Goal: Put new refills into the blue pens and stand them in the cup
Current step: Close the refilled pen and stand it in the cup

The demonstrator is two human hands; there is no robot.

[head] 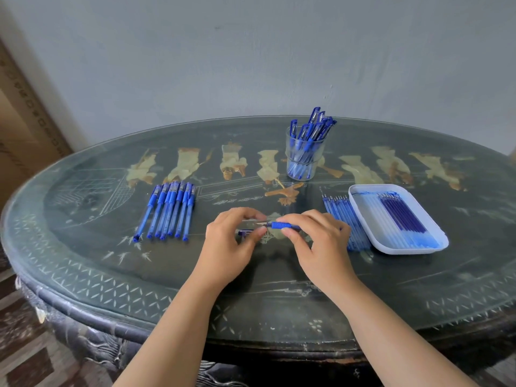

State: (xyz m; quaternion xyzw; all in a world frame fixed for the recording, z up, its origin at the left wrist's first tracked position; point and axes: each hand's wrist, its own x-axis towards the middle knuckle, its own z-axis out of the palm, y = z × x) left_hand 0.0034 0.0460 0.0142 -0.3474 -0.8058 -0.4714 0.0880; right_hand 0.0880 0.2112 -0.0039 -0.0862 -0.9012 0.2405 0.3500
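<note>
The right hand (318, 241) pinches a blue pen (282, 225) by its ribbed grip between thumb and forefinger, with the metal tip pointing across at the left hand (231, 238). The left hand's fingers (248, 214) are curled in close round that tip. A small dark blue piece (245, 232) shows just under its thumb, but I cannot tell whether that hand grips it or only hovers over it. Left of the left fingers, well apart, a row of capped blue pens (170, 210) lies side by side on the dark inlaid table (279, 297). Just behind the right knuckles lies a row of pale blue refills (342, 210), and the hand hides its near end. Beside those, further right, a white tray (405, 251) holds dark blue refills (402, 216) and some paler ones. Beyond the fingertips, toward the wall, a clear glass cup (289, 160) stands full of finished pens (312, 127), leaning caps up. A cardboard box (16, 121) leans at the far left.
</note>
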